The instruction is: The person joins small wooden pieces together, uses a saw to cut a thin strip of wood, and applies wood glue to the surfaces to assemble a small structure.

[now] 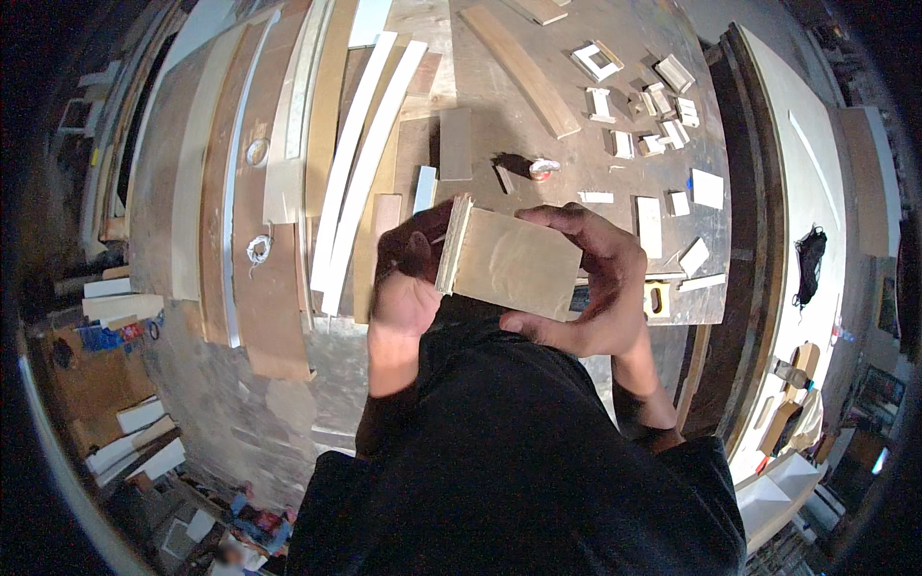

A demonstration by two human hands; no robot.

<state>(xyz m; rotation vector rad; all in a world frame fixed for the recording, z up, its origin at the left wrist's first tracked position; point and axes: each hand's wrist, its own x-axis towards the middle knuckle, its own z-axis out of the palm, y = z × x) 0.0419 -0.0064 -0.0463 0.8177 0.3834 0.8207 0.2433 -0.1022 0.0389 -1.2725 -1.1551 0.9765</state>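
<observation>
Between hands (408, 288) (615, 278), crosswise wooden block (519, 261), lip (453, 252) leftward

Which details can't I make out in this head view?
Head view: underside of the wooden piece, hidden by its upper face.
Head view: fingertips of the left hand, lost in shadow.
Head view: far end of the topmost board right of centre, cut by the picture's upper edge.

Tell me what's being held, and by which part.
A wooden piece: the right grip spans its upper and lower edges; the left grip is at its layered left end.
</observation>
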